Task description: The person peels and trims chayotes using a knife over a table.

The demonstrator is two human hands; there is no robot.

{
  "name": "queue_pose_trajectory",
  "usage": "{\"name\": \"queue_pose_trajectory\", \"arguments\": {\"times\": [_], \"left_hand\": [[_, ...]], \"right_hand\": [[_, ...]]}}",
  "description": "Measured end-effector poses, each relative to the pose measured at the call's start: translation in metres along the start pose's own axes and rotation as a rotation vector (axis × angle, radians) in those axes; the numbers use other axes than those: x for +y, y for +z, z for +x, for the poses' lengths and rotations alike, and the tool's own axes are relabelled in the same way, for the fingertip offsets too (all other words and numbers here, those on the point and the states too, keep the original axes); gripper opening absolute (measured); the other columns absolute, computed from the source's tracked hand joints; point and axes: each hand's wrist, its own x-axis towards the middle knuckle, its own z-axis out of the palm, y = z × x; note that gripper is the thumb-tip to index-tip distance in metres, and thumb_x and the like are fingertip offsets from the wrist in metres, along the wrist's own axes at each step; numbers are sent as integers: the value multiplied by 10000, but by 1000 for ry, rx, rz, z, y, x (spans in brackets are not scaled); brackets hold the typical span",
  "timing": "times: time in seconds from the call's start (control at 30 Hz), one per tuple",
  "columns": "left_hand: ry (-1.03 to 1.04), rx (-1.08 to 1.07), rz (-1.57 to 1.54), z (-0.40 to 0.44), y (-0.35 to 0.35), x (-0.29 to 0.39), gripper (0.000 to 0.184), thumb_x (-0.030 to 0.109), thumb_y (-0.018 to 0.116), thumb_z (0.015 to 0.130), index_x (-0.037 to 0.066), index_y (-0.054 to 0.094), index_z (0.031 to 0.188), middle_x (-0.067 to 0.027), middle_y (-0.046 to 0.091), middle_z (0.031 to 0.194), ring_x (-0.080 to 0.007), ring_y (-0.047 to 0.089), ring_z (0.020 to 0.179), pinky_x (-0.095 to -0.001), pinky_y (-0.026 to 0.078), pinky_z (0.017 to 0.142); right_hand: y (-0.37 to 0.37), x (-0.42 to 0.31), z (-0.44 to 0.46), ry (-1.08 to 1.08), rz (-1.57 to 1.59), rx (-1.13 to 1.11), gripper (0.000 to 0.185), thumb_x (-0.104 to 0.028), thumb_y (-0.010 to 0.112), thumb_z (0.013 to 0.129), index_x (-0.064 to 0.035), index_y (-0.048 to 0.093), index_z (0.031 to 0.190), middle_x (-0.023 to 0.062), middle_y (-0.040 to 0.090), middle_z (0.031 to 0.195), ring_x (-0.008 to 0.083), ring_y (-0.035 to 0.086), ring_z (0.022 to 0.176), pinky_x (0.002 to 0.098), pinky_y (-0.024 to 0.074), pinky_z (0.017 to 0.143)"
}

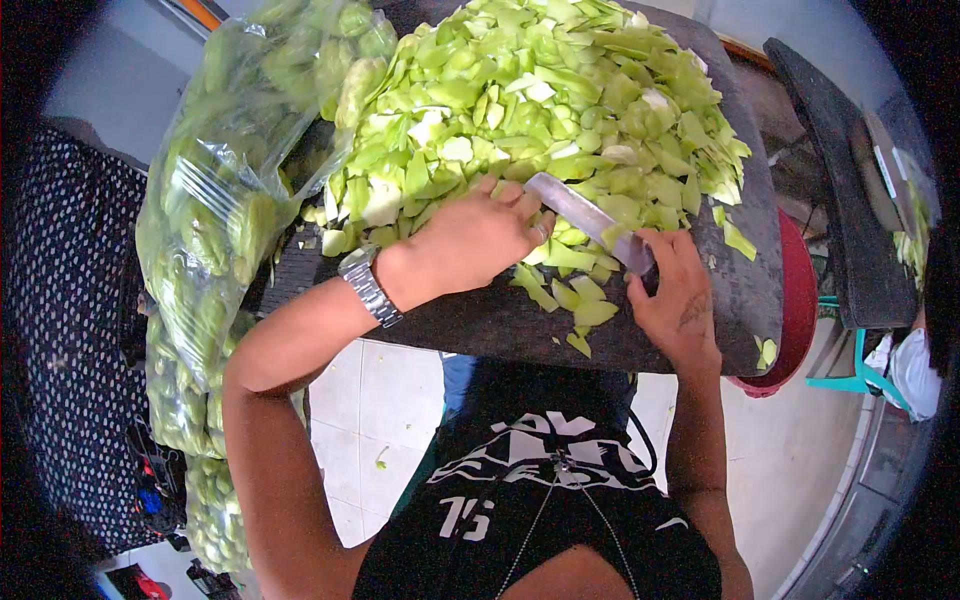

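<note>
A broad-bladed knife [585, 212] slants over the near edge of a large heap of pale green slices [540, 90] on a dark table [440, 318]. My right hand [672, 290] is closed on the knife's handle end, at the right. My left hand [470, 240], with a metal watch on its wrist, is at the blade's left end, its fingers bent over the slices; what lies under them is hidden. Several loose slices [594, 312] lie below the blade, near the table's front edge.
Clear plastic bags [215, 210] full of green vegetables stand along the left. A red tub [795, 300] is beside the table's right edge, with a turquoise stool [858, 370] beyond it. Patterned dark cloth [70, 330] hangs at the far left.
</note>
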Motion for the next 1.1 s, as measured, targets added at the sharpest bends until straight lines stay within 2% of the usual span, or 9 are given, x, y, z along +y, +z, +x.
{"name": "queue_pose_trajectory", "arguments": {"times": [0.17,0.4,0.5,0.53,0.63,0.8,0.87,0.97,1.1], "left_hand": [[8,-51,34,5,-6,8,403,160,580,882,59,641,1268,-148,564,1332,-313,552,1255,-459,469,1062],[50,85,-21,4,0,2,436,136,603,860,52,610,1288,-141,538,1354,-315,553,1234,-459,479,1038],[33,73,1,4,2,2,501,119,628,838,64,583,1334,-135,540,1353,-310,548,1242,-453,483,1025],[24,62,4,4,4,2,526,114,636,831,70,573,1351,-133,543,1346,-307,547,1243,-451,483,1022],[59,54,14,9,12,3,598,101,653,813,89,537,1400,-131,550,1320,-296,544,1245,-446,488,1008],[77,53,18,15,13,0,545,86,636,827,110,546,1364,-115,602,1218,-299,590,1184,-441,502,976],[43,23,26,19,17,-1,491,78,625,836,112,557,1322,-108,625,1174,-303,612,1160,-438,514,953],[33,160,-93,21,13,-7,442,62,648,822,97,550,1251,-121,656,1106,-335,669,1043,-445,551,864],[-264,183,-652,17,-9,-9,387,76,693,887,88,520,1234,-122,696,1067,-283,712,908,-393,581,750]], "right_hand": [[5,12,7,57,2,30,489,-29,656,738,21,590,1220,237,560,1131,429,592,1059,480,507,943],[-19,22,18,221,141,-95,426,-35,648,790,29,611,1209,236,624,1011,427,634,948,445,525,881],[-19,33,18,66,56,126,435,-17,657,849,15,601,1279,221,665,1071,325,671,956,375,524,891],[-24,33,17,192,97,71,465,-9,644,879,17,573,1338,209,674,1162,295,670,1024,366,513,926],[-23,41,15,98,215,114,493,29,649,836,18,573,1323,222,645,1119,372,646,1023,431,505,906],[-31,30,12,193,268,-24,539,52,651,858,-2,540,1383,181,651,1151,273,649,1025,378,506,945],[-30,32,13,283,322,-56,575,45,654,873,-24,514,1427,163,654,1175,234,654,957,349,524,895],[-38,27,16,404,547,-113,634,34,659,892,-48,461,1489,141,659,1207,177,656,821,303,548,728],[-52,14,17,390,907,-66,642,24,668,901,-48,435,1495,125,666,1194,116,636,711,248,502,523]]}}
